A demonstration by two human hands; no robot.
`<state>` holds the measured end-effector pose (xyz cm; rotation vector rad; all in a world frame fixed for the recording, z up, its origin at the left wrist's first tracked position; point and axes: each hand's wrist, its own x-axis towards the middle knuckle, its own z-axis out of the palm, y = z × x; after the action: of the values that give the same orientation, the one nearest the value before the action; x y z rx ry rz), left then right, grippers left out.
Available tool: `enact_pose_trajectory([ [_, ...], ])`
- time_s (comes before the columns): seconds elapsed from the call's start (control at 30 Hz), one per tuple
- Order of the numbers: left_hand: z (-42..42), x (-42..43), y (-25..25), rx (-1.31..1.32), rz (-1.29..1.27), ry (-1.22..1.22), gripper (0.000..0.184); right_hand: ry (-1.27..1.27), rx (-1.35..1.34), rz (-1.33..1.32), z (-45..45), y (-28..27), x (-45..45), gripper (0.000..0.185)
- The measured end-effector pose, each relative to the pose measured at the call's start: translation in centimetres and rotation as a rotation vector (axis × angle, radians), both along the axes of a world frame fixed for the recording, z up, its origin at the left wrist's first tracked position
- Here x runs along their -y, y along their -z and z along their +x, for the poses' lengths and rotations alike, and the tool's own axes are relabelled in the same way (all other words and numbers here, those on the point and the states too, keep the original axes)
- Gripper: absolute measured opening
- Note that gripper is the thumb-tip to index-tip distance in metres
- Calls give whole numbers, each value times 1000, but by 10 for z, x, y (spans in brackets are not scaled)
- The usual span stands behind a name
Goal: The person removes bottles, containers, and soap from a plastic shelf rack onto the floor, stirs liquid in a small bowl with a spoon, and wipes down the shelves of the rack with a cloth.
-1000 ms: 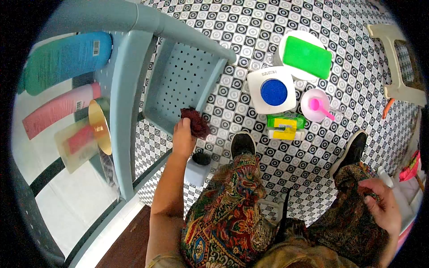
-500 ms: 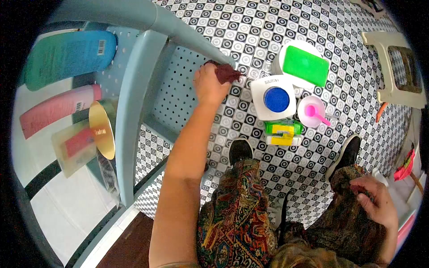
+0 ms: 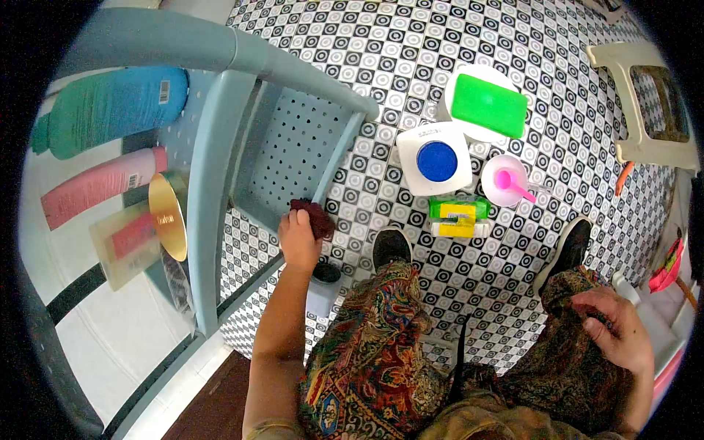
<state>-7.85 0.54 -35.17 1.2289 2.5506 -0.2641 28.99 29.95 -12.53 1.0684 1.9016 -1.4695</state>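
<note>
My left hand (image 3: 298, 240) grips a dark maroon cloth (image 3: 318, 218) at the near outer corner of the grey-blue perforated basket (image 3: 301, 147), which is part of a rack. Below the hand, on the patterned floor, stands a grey container with a dark round opening (image 3: 323, 286). My right hand (image 3: 616, 326) hovers over my right knee, its fingers curled and apart, with nothing in them.
On the floor are a green sponge (image 3: 489, 106) on a white round container, a white box with a blue disc (image 3: 437, 161), a bowl with a pink scoop (image 3: 505, 179) and a green-yellow packet (image 3: 459, 216). Bottles (image 3: 117, 110) lie on the rack's left. A beige stool (image 3: 627, 110) stands right.
My left hand moved with the cloth from the basket's near corner up to its far end, then back down along the rim. My right hand stayed over the knee.
</note>
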Motion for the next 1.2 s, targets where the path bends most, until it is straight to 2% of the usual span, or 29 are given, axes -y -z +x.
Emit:
enact_pose_trajectory([
  [0.07,-2,-20,2,12,-13,1,52,-45,-36,21,2,2,-1,31],
  [0.2,-8,-98,11,20,254,83,50,-49,-41,13,-1,4,0,31],
  [0.3,-14,-165,17,27,309,23,50,-40,-22,5,-3,3,3,30],
  [0.37,-17,-180,19,30,331,-17,49,-26,29,-7,-8,-1,3,29],
  [0.4,-14,-171,19,31,324,-31,49,-40,32,-14,-10,-3,3,29],
  [0.47,-9,-147,17,-15,308,109,47,-48,-6,24,-13,-6,4,28],
  [0.53,-5,-112,15,-15,264,97,50,-40,-3,22,-9,-5,5,28],
  [0.63,0,-55,18,-53,242,135,41,-35,-7,29,-7,-5,7,27],
  [0.7,2,-19,24,-183,156,234,26,-40,-17,27,-7,-5,11,27],
  [0.8,9,23,21,-200,90,281,17,-67,-27,68,-8,-7,15,27],
  [1.13,15,45,7,-164,68,394,18,-121,-8,80,-13,-3,44,25],
  [1.2,21,58,6,-32,198,426,20,-133,-21,94,-17,-4,50,25],
])
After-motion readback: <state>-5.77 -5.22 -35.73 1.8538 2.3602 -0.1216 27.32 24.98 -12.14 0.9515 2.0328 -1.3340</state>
